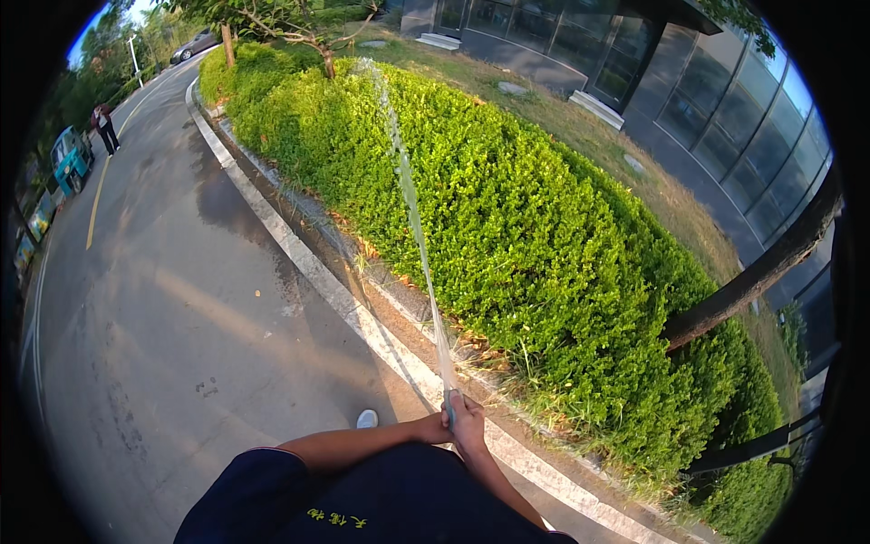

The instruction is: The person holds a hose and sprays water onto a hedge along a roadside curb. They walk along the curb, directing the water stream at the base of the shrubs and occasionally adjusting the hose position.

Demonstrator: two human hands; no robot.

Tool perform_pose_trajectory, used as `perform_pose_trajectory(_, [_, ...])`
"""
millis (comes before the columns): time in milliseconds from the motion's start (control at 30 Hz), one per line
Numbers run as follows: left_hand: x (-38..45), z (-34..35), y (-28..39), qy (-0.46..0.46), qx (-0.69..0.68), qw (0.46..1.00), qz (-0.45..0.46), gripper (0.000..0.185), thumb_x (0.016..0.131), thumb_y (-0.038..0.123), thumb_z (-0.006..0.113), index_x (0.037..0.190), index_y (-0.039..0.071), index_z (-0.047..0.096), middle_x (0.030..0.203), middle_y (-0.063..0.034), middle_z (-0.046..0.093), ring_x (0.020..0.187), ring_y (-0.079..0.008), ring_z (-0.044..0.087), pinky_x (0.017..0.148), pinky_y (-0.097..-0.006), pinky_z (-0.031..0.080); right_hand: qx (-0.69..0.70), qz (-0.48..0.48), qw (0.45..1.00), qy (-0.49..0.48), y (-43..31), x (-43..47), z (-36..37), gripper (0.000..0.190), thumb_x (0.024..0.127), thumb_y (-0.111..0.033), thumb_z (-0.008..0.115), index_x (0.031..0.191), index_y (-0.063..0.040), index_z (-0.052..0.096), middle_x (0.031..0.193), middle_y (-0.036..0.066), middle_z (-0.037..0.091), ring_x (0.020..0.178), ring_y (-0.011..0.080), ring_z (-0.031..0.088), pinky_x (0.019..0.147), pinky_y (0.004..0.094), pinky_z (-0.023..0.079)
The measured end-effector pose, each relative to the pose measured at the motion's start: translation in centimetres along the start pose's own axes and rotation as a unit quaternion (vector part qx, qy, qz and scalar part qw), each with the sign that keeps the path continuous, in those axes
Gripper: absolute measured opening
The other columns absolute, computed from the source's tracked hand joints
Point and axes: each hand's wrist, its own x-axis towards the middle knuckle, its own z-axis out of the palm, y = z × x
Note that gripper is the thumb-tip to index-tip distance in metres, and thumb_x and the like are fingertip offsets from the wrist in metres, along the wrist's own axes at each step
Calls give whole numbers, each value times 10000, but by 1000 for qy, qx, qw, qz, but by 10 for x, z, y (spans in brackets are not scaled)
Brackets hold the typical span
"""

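Observation:
In front of my waist, my right hand grips the end of a grey-green hose, its thumb pressed near the mouth. My left hand closes on the hose just beside and below the right hand; its fingers are partly hidden. A stream of water shoots forward from the mouth and breaks into drops farther off. It passes over a trimmed green hedge. The rest of the hose is hidden by my hands and body.
A pale stone kerb divides the road from the planting strip. Tree trunks rise from the hedge at right. On the road's far side are a person and a teal three-wheeled vehicle. A glass-fronted building stands behind.

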Motion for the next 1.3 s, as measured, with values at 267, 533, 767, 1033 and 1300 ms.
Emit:
perform_pose_trajectory(267, [-2,-3,25,-61,46,994,-72,337,784,216,712,1018,13,577,946,-103,610,946,-178,555,823,-338,465,23,33,999,27,2,2,-4,368,966,-278,489,760,8,595,531,33,505,431,98,426,428,241,349])
perform_pose_trajectory(533, [3,-3,26,-114,74,981,-140,400,768,308,727,1036,36,607,1034,-122,628,1002,-224,564,887,-361,449,63,69,994,56,7,3,-11,338,950,-267,503,804,32,563,549,72,509,431,145,455,425,266,372])
perform_pose_trajectory(767, [1,-4,31,-135,54,976,-164,477,768,381,726,1070,29,613,1066,-150,635,1009,-251,576,900,-370,446,80,83,989,92,18,10,-17,349,939,-287,510,804,32,556,548,89,514,425,171,462,422,277,379])
perform_pose_trajectory(1033, [3,-6,38,-153,152,941,-262,525,793,404,650,1126,3,591,1081,-191,635,1027,-305,589,899,-388,442,132,102,976,142,29,15,-27,339,941,-282,501,813,27,551,570,96,523,446,184,478,419,294,400])
perform_pose_trajectory(1300, [2,0,-6,-145,95,958,-229,489,803,357,611,1136,0,588,1076,-196,637,1005,-292,601,896,-387,437,226,112,947,201,50,26,-48,308,923,-280,494,815,4,545,571,100,522,476,212,490,456,330,419])
